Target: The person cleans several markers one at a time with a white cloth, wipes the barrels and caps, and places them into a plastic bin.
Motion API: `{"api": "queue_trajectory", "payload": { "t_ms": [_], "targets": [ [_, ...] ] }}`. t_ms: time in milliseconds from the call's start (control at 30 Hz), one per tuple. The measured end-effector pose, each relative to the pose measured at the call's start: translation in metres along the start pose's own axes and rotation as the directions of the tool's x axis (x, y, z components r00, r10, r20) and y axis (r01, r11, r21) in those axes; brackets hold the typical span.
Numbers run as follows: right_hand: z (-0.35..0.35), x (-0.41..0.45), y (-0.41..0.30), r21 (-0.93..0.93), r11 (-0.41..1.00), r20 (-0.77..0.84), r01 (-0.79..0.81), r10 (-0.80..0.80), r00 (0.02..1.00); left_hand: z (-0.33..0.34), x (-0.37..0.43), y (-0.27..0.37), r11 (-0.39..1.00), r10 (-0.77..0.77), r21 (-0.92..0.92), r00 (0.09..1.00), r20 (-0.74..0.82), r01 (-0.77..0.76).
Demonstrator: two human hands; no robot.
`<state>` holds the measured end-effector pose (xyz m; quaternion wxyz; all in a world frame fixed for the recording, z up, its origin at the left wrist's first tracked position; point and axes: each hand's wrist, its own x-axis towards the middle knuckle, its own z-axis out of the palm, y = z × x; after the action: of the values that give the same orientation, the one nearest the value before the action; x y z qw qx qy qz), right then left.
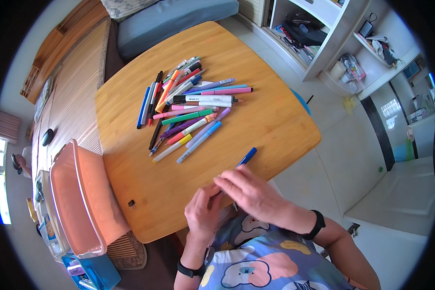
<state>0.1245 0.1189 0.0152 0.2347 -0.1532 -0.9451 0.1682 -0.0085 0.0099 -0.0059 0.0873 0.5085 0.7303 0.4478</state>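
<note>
Both hands meet over the near edge of the wooden table (pixel 290 141). A pen with a blue cap (pixel 247 156) juts out beyond my right hand (pixel 248 192), whose fingers are bent over it; the rest of the pen is hidden. My left hand (pixel 203 208) has its fingers curled close to the right fingertips, and what it holds cannot be made out. Farther up the table lies a loose pile of pens and markers, among them a green marker (pixel 187 117), a light blue marker (pixel 199 142) and a white marker with a black cap (pixel 203 98).
A small black binder clip (pixel 131 203) lies near the table's left edge. Beside that edge stand a pink plastic bin (pixel 105 203) and a blue container (pixel 107 272). A grey-blue cushioned seat (pixel 174 21) is at the far side, with open white shelves (pixel 317 54) to the right.
</note>
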Motion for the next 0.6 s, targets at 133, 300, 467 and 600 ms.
{"api": "queue_trajectory", "payload": {
  "t_ms": [133, 300, 467, 600],
  "targets": [
    [-0.003, -0.008, 0.049, 0.017, 0.982, -0.087, -0.189, 0.190, 0.978, 0.000, -0.003, -0.001, 0.997, 0.067, 0.022, 0.997, 0.031, -0.068],
    [-0.001, -0.001, 0.030, -0.050, 0.992, -0.066, -0.117, 0.113, 0.991, -0.001, -0.002, -0.003, 0.988, -0.134, -0.071, 0.988, 0.079, 0.139],
    [0.007, 0.000, 0.026, 0.092, 0.995, -0.143, 0.026, -0.013, 0.990, -0.004, 0.001, -0.002, 0.968, -0.173, -0.160, 0.975, 0.137, 0.194],
    [0.000, 0.002, 0.059, 0.105, 0.981, -0.194, -0.162, 0.180, 0.964, -0.005, 0.005, 0.004, 0.895, -0.332, -0.238, 0.920, 0.210, 0.377]
  ]
}}
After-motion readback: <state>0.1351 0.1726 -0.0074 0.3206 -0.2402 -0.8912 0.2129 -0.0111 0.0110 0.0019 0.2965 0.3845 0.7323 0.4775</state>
